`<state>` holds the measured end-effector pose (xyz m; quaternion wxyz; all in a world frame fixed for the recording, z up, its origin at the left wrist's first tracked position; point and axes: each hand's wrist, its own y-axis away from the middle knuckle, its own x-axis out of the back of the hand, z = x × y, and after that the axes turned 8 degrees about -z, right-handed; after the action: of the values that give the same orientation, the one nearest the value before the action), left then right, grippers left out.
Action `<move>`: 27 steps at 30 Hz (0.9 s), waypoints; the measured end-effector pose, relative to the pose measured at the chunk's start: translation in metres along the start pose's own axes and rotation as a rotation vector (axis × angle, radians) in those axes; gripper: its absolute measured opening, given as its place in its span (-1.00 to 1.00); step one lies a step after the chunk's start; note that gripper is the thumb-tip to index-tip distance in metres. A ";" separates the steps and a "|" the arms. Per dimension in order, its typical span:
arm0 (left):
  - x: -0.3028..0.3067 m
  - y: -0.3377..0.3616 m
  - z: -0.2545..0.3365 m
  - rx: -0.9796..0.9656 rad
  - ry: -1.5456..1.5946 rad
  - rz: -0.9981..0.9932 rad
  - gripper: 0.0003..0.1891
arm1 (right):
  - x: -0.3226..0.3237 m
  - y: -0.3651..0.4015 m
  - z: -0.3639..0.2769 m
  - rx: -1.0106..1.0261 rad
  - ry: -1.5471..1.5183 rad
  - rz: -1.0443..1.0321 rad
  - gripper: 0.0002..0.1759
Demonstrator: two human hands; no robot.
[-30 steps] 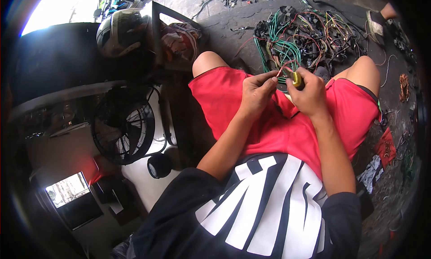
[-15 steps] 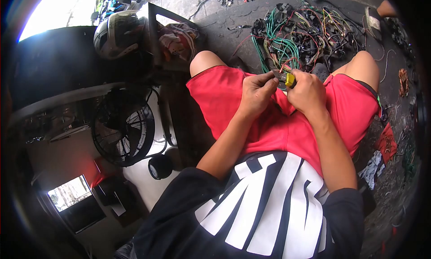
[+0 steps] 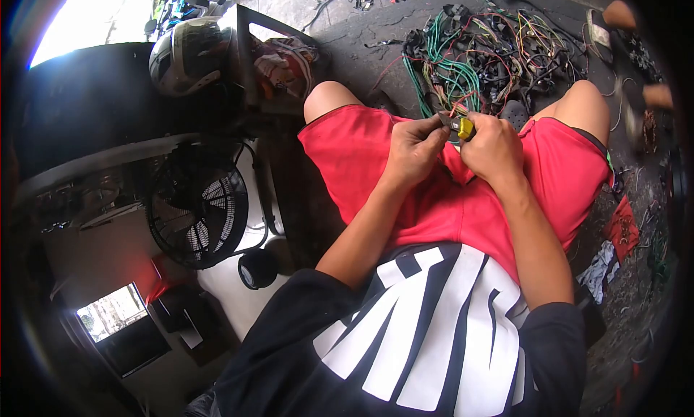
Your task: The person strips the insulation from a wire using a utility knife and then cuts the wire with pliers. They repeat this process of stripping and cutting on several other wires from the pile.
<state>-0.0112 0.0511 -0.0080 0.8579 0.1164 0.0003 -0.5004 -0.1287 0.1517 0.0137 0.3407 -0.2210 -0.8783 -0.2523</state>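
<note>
In the head view, the yellow tool [image 3: 466,130] in the right hand [image 3: 494,149] has swung from nearly upright to slanting toward the left hand [image 3: 415,151]. Its metal end sits at the left fingertips, so tool and red wire [image 3: 458,112] meet at one spot. The left fingers look pressed together, pinching the wire's end; the right fingers are wrapped around the tool. Both are above the lap, just short of the wire heap [image 3: 506,62] on the floor [image 3: 347,44].

At the right edge, another person's blurred shoe [image 3: 633,117] has come in beside the first, narrowing that side. The metal frame [image 3: 246,62] bounds the left; floor between left knee and heap gives more room.
</note>
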 end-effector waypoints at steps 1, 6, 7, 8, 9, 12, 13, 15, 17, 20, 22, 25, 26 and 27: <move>-0.001 0.000 0.001 0.000 -0.024 0.004 -0.79 | 0.000 0.000 0.000 -0.015 0.001 -0.006 -0.83; -0.002 -0.001 0.011 0.059 0.035 0.005 -0.78 | 0.000 -0.003 -0.002 -0.082 -0.005 -0.020 -0.80; -0.003 -0.004 0.012 0.069 0.048 0.007 -0.78 | -0.002 -0.004 -0.001 -0.118 -0.004 0.016 -0.79; -0.004 -0.005 0.013 0.078 0.060 0.011 -0.77 | -0.005 -0.005 0.000 -0.152 -0.002 0.051 -0.78; -0.002 -0.003 0.011 0.085 0.087 0.017 -0.77 | -0.007 -0.007 0.002 -0.185 0.000 0.086 -0.78; 0.003 0.002 0.011 0.102 0.178 0.060 -0.76 | 0.028 -0.027 0.027 -0.213 -0.090 0.267 -0.84; 0.005 0.000 0.017 0.104 0.212 0.083 -0.76 | 0.024 -0.028 0.022 -0.109 -0.053 0.323 -0.88; 0.004 0.010 0.016 0.126 0.257 0.115 -0.75 | 0.007 -0.012 0.011 -0.009 -0.117 0.297 -0.90; 0.004 0.000 0.012 0.074 0.253 0.128 -0.75 | 0.001 -0.007 0.000 0.063 -0.124 0.221 -0.91; 0.004 0.001 0.011 0.074 0.231 0.109 -0.74 | 0.000 -0.002 0.002 0.087 -0.092 0.131 -0.92; 0.002 0.000 0.011 0.077 0.235 0.100 -0.73 | -0.002 -0.003 0.005 0.096 -0.037 0.108 -0.92; -0.001 0.000 0.011 0.062 0.229 0.086 -0.73 | -0.005 -0.004 0.008 0.083 0.011 0.077 -0.90; -0.002 0.001 0.010 0.056 0.223 0.079 -0.73 | -0.005 -0.004 0.007 0.085 0.019 0.072 -0.90; -0.002 0.001 0.009 0.048 0.204 0.071 -0.74 | -0.005 -0.003 0.007 0.085 0.026 0.068 -0.89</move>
<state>-0.0121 0.0518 0.0017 0.8675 0.1870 0.0715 -0.4554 -0.1306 0.1522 0.0047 0.3695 -0.2326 -0.8758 -0.2059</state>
